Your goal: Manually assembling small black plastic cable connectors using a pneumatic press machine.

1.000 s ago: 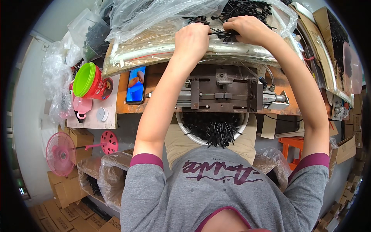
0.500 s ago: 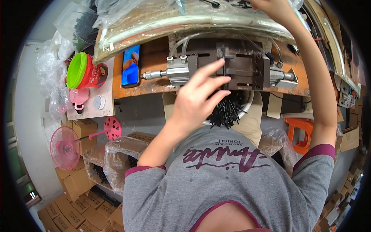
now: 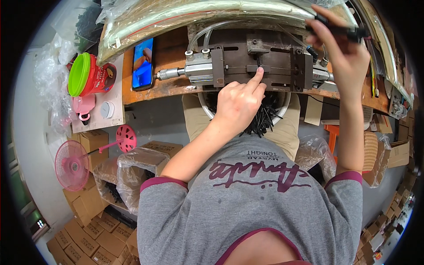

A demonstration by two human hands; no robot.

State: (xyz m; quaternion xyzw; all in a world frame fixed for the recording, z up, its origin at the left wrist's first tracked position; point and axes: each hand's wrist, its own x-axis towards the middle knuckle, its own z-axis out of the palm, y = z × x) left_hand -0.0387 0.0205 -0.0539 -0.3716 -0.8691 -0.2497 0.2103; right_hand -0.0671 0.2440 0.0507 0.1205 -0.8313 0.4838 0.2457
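Note:
My left hand reaches to the dark metal clamping fixture, index finger stretched out and its tip on the small block at the middle. The other fingers are curled, and I see nothing held in them. A thin dark piece lies in the fixture just beyond that fingertip. My right hand, smeared by motion, is raised at the fixture's right with its fingers closed around a black elongated part. Between my legs a white-rimmed tub holds many thin black plastic pieces, partly hidden by my left hand.
Air cylinders with clear hoses flank the fixture. A phone lies on the bench to the left, near a red and green bucket and a pink cup. Plastic-wrapped material spans the back. A pink fan stands at lower left.
My right hand has come back from the far edge toward the fixture with a black part in it. My left hand has lowered, its index fingertip now on the central block.

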